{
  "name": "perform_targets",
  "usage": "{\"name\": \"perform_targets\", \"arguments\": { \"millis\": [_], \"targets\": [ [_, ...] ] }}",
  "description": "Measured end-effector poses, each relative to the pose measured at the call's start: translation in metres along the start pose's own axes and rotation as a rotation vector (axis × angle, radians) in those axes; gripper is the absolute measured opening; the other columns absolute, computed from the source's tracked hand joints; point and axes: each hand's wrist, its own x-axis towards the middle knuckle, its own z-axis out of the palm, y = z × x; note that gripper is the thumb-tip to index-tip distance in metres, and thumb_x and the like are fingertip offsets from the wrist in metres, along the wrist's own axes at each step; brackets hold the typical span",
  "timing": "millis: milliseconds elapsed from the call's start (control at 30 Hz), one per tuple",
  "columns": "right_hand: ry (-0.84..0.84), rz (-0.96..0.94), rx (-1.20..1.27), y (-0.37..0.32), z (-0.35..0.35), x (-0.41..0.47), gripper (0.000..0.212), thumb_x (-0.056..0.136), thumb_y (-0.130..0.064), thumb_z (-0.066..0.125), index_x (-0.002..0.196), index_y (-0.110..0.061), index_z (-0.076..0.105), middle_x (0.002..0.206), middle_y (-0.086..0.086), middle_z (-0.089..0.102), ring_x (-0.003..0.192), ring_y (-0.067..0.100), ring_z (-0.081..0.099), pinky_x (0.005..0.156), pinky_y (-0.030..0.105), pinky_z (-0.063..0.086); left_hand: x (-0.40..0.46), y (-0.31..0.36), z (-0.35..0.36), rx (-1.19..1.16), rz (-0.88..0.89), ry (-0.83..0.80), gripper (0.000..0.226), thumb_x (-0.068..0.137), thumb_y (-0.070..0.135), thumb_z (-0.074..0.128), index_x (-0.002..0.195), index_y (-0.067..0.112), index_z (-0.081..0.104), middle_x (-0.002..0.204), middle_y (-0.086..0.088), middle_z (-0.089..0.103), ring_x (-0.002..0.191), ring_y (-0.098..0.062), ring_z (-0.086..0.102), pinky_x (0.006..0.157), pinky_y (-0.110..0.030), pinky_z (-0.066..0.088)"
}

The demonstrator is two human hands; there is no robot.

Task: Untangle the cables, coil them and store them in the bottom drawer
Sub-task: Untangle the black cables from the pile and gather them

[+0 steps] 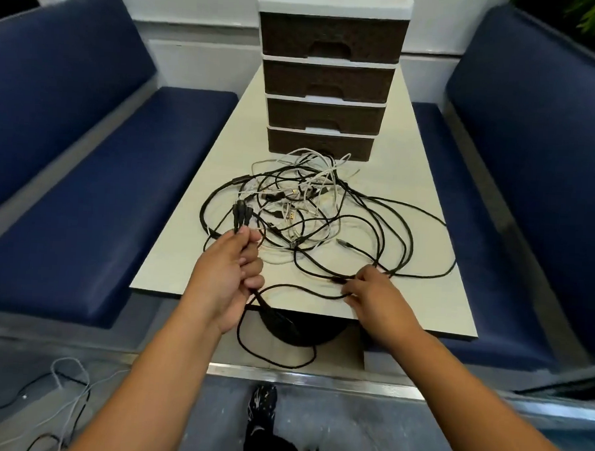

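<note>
Your left hand [231, 273], at lower centre of the frame, grips a black cable [274, 326] with plugs sticking up from the fist. Your right hand [376, 293] pinches another black strand on the table [425, 231]. The tangle [307, 208] lies mid-frame, before the closed bottom drawer [320, 143].

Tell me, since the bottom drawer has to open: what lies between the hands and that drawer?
In the head view, the tangled heap of black and white cables covers the pale tabletop between both hands and the brown bottom drawer, reaching its front.
</note>
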Motion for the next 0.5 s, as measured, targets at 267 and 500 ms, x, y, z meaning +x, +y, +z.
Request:
{"name": "perform_targets", "arguments": {
  "millis": [267, 500],
  "targets": [
    [0.529, -0.245, 0.18, -0.03, -0.057, -0.017, 0.029, 0.094, -0.019, 0.049, 0.106, -0.003, 0.069, 0.111, 0.013, 0.066, 0.102, 0.024, 0.061, 0.091, 0.016, 0.043, -0.021, -0.005, 0.001, 0.022, 0.043, 0.011, 0.025, 0.104, 0.021, 0.039, 0.083, 0.014, 0.052, 0.053, 0.007, 0.026, 0.041, -0.004, 0.021, 0.038, -0.016, 0.019],
    [0.762, -0.537, 0.487, -0.089, -0.146, -0.073, 0.016, 0.095, -0.003, 0.051, 0.102, -0.004, 0.065, 0.09, 0.011, 0.066, 0.082, 0.025, 0.065, 0.073, 0.038, 0.052, -0.035, 0.001, 0.013, 0.07, 0.075, -0.028, 0.026, 0.103, 0.022, 0.04, 0.082, 0.013, 0.052, 0.056, 0.005, 0.024, 0.042, -0.005, 0.019, 0.041, -0.019, 0.015]
  ]
}}
